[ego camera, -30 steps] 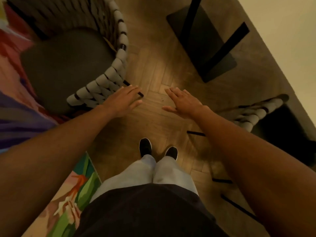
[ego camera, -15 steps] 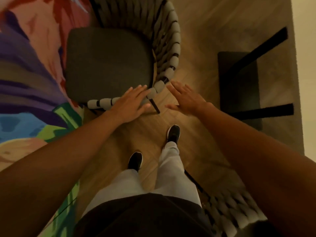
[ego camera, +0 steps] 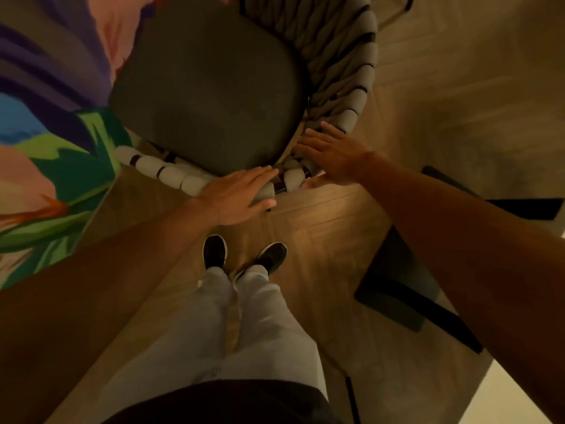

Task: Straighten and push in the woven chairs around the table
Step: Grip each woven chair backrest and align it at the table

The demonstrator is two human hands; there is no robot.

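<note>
A woven chair (ego camera: 345,71) with a dark seat cushion (ego camera: 208,90) stands in front of me, its thick pale rope rim (ego camera: 162,171) curving along the near side. My left hand (ego camera: 238,194) holds the rim at the near corner, fingers over the top and thumb under it. My right hand (ego camera: 331,154) clasps the rim just to the right, fingers reaching inside toward the cushion and thumb on the outer side. The colourful patterned table (ego camera: 46,117) lies to the left, touching the chair's front.
Wooden parquet floor (ego camera: 321,215) lies under my black shoes (ego camera: 214,250). A black-framed piece of furniture (ego camera: 394,289) stands on the floor to my right. A pale wall (ego camera: 513,393) shows at the bottom right.
I stepped closer and turned toward the chair. Both hands went from hovering open beside the rim to taking hold of it. The second woven chair has left the view.
</note>
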